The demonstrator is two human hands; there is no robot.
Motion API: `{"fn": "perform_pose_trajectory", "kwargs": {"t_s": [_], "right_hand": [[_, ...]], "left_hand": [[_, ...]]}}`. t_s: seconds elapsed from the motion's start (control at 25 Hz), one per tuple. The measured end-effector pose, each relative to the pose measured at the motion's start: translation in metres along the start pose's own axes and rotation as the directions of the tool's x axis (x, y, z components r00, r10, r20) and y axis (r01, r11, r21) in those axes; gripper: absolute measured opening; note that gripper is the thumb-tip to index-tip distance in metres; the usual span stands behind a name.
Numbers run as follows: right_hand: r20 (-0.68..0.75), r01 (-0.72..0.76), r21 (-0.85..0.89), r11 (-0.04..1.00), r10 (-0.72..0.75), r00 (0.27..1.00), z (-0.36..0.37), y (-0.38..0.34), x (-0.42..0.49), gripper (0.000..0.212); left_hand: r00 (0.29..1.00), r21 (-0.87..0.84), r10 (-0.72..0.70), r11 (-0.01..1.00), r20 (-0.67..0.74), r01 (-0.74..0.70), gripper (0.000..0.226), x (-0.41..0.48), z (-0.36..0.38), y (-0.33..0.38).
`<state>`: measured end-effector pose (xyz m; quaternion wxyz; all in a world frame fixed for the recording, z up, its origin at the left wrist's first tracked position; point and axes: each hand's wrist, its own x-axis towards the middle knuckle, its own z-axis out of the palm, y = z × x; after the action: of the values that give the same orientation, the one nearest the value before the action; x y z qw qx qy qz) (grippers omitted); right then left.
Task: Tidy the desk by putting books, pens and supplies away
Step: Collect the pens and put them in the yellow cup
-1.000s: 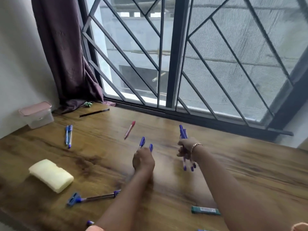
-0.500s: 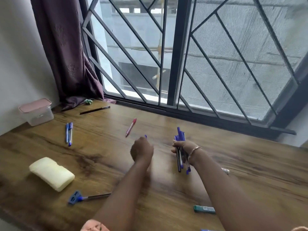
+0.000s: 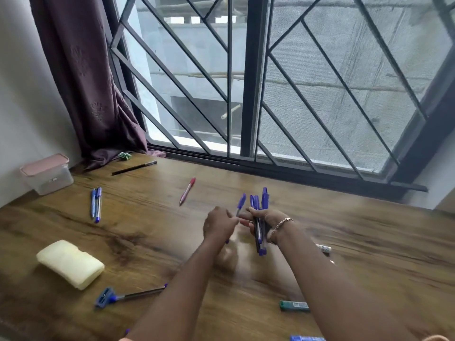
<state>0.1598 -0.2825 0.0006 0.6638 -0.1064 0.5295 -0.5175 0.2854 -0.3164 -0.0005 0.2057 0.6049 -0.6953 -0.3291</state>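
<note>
A bundle of blue pens [image 3: 264, 200] stands upright above the middle of the wooden desk [image 3: 369, 242], gripped in the right hand [image 3: 269, 217]. At its 9 o'clock, touching distance away, the left hand [image 3: 219, 223] holds a single blue pen [image 3: 241, 201], cap up. From the hands, a red pen [image 3: 187, 191] lies at 11 o'clock, two blue pens [image 3: 96, 204] at 9 o'clock and a yellow block [image 3: 70, 264] at 8 o'clock.

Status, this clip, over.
Right hand grips bundle of blue capped pens. Left hand holds single blue capped pen beside it. Red pen loose on wooden desk.
</note>
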Motion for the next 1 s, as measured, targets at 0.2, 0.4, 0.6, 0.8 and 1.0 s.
{"fn": "perform_pose_trajectory", "kwargs": {"t_s": [0.2, 0.4, 0.6, 0.8, 1.0], "right_hand": [[0.017, 0.144, 0.115, 0.983, -0.147, 0.989, -0.02, -0.007, -0.02, 0.013], [-0.098, 0.622, -0.172, 0.764, -0.642, 0.761, -0.075, -0.024, -0.077, 0.017], [-0.195, 0.675, -0.415, 0.61, -0.785, 0.589, -0.166, -0.006, -0.126, 0.025], [-0.242, 0.607, -0.41, 0.681, -0.723, 0.647, -0.211, 0.025, -0.129, 0.026], [-0.357, 0.593, -0.372, 0.714, -0.7, 0.619, -0.258, -0.005, -0.148, 0.012]], "left_hand": [[0.979, -0.12, 0.186, 0.977, 0.084, -0.175, 0.012, -0.023, 0.021, 0.028], [0.949, -0.309, 0.315, 0.902, -0.001, -0.3, 0.028, -0.045, 0.044, 0.065], [0.853, -0.369, 0.497, 0.832, 0.161, -0.415, 0.045, -0.078, 0.095, 0.113], [0.794, -0.382, 0.548, 0.815, 0.263, -0.436, 0.067, -0.101, 0.148, 0.146], [0.792, -0.48, 0.564, 0.776, 0.235, -0.41, 0.038, -0.116, 0.187, 0.183]]}}
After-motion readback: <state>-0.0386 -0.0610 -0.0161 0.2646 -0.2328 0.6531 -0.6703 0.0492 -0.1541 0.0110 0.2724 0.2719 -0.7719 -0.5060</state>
